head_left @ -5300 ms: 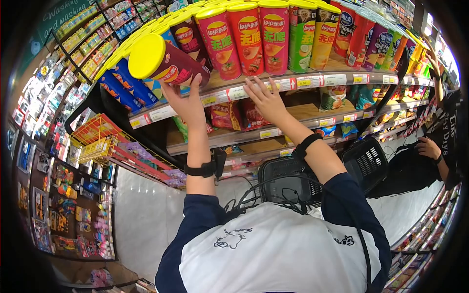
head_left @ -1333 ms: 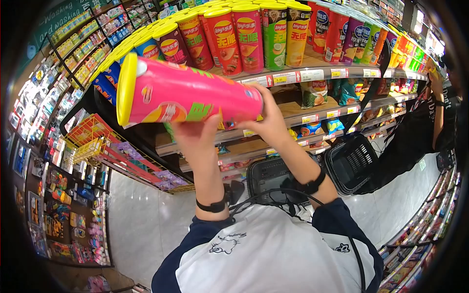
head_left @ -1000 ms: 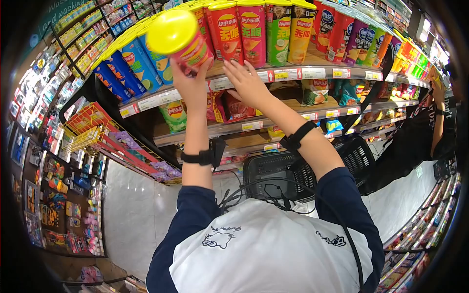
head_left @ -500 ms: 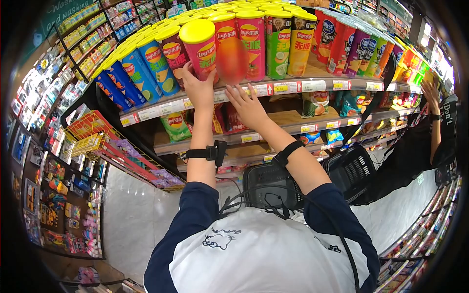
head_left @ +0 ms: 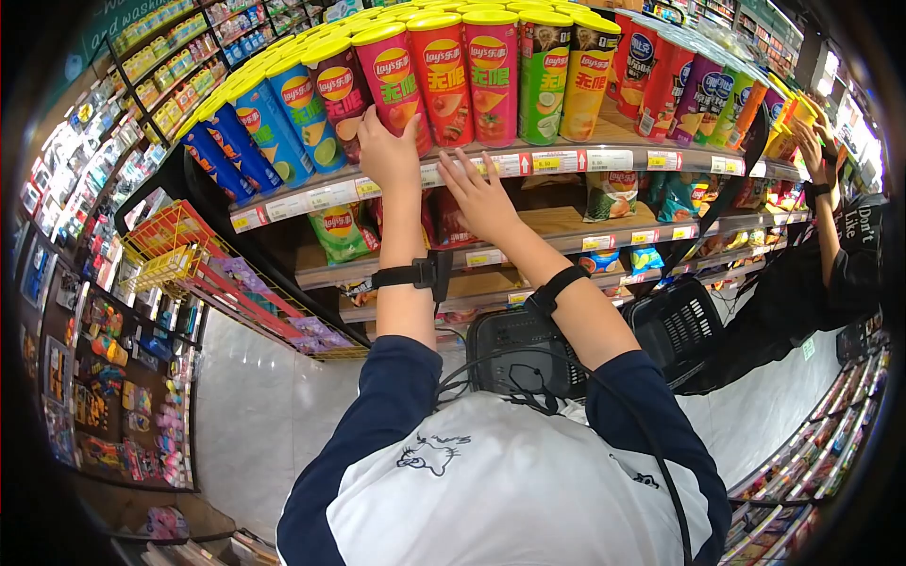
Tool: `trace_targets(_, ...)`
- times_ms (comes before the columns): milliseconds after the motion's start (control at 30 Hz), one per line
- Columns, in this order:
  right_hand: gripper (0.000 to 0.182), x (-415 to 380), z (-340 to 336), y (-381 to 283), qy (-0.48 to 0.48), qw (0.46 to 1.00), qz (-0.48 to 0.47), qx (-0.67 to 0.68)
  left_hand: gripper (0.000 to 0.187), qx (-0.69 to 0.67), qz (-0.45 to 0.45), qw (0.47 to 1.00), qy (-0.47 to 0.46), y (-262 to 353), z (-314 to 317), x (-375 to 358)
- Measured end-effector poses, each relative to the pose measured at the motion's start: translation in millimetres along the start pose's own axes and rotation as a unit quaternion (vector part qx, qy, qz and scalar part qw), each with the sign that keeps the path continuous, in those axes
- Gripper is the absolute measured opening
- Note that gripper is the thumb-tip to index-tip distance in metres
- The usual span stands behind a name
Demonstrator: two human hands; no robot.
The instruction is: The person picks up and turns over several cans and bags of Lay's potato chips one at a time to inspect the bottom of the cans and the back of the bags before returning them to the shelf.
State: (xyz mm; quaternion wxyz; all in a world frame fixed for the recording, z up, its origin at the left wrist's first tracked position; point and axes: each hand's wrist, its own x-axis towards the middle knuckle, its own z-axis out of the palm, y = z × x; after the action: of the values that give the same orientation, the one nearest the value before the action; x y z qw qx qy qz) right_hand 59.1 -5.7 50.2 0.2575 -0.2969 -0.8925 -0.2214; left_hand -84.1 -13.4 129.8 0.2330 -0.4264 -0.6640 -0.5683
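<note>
The pink chip canister [head_left: 392,87] stands in the front row of the top shelf, its yellow lid level with its neighbours. My left hand [head_left: 390,156] has its fingers and thumb round the lower part of this canister. Just right of it stand a red canister [head_left: 442,80] and another pink one [head_left: 490,80]; a dark maroon canister [head_left: 342,104] is on its left. My right hand [head_left: 479,198] holds nothing; its fingers are spread against the price-tag edge [head_left: 510,164] below the red canister.
Lower shelves hold chip bags [head_left: 342,229]. Two black baskets [head_left: 524,349] [head_left: 676,325] are below the shelves. A yellow wire rack [head_left: 193,255] stands at the left. On the right, a person in black clothes [head_left: 802,283] reaches to a yellow canister [head_left: 791,127].
The pink canister has moved back and down into line with the row, with my left hand still on it. The red canister is no longer blurred. The other person's hands are now at a yellow canister.
</note>
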Motion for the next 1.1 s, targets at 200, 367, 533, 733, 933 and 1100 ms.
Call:
trace_targets(200,0.082,-0.3,2.4,0.0,0.001,1.000,0.002,0.001,0.047,-0.016,-0.026,0.999,-0.020,-7.8,0.4,1.3)
trace_targets(367,0.081,-0.5,1.9,0.5,-0.004,1.000,0.003,0.001,0.031,-0.071,-0.041,0.994,-0.067,-16.3,-3.0,1.3)
trace_targets(533,0.082,-0.2,0.9,0.8,0.004,1.000,0.001,0.005,0.029,-0.138,0.197,0.970,0.032,28.7,-13.3,22.2)
trace_targets(733,0.082,-1.1,1.6,0.5,0.001,0.999,0.002,-0.038,0.034,0.011,0.368,0.929,0.042,76.9,8.7,81.0)
trace_targets(933,0.083,-2.3,0.2,0.9,-0.015,0.999,0.000,-0.044,0.053,-0.008,0.324,0.946,0.011,64.7,4.3,58.6)
trace_targets(1100,0.085,-1.6,0.7,0.2,-0.011,0.999,0.004,-0.045,0.067,-0.168,0.226,0.959,0.014,60.6,-11.0,23.2)
